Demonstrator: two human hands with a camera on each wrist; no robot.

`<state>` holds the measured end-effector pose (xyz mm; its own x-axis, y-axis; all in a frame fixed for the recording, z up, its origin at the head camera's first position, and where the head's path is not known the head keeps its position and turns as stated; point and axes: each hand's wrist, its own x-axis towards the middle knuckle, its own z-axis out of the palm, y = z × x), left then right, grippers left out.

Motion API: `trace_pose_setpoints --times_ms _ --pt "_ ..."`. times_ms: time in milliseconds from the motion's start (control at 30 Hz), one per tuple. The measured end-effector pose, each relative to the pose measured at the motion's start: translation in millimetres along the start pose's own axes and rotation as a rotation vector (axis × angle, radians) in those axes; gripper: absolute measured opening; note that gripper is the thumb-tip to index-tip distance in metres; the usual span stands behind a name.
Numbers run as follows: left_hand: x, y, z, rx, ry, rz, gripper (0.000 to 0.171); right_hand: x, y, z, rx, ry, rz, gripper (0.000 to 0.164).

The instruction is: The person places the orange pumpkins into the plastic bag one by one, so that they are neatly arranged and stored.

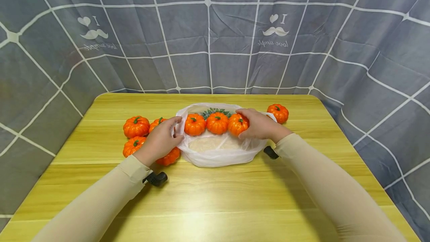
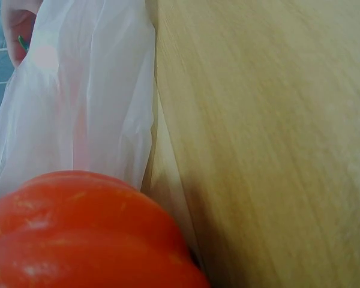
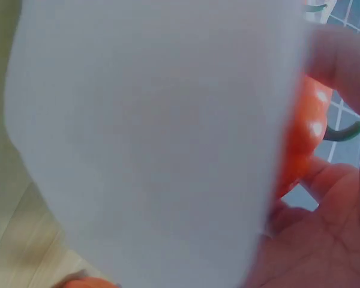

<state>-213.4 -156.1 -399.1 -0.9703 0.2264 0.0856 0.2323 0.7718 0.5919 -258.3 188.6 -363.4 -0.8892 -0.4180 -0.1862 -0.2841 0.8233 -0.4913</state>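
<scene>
At frame centre, my right hand (image 1: 259, 124) has its fingers gripping an orange pumpkin (image 1: 237, 126) beside 2 others (image 1: 217, 123) in the white bag (image 1: 216, 160); whether my left hand (image 1: 160, 141) pinches the bag's left rim I cannot tell.

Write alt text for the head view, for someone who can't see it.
A person's right hand grips an orange pumpkin in line with two more pumpkins in an open white bag; the left hand is at the bag's left rim. Four other pumpkins sit left of the bag and a single pumpkin to its right on a wooden table.
</scene>
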Motion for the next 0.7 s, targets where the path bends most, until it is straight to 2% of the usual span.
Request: trace_pose_setpoints --times_ms 233,700 --pt "0.2 -0.1 0.2 -0.006 -0.007 -0.012 0.067 4.5 2.3 -0.8 -0.007 0.032 0.079 0.096" --pt "0.3 0.5 0.5 -0.026 -0.015 -0.015 0.066 15.8 12.2 5.7 -0.045 0.018 0.101 0.099"
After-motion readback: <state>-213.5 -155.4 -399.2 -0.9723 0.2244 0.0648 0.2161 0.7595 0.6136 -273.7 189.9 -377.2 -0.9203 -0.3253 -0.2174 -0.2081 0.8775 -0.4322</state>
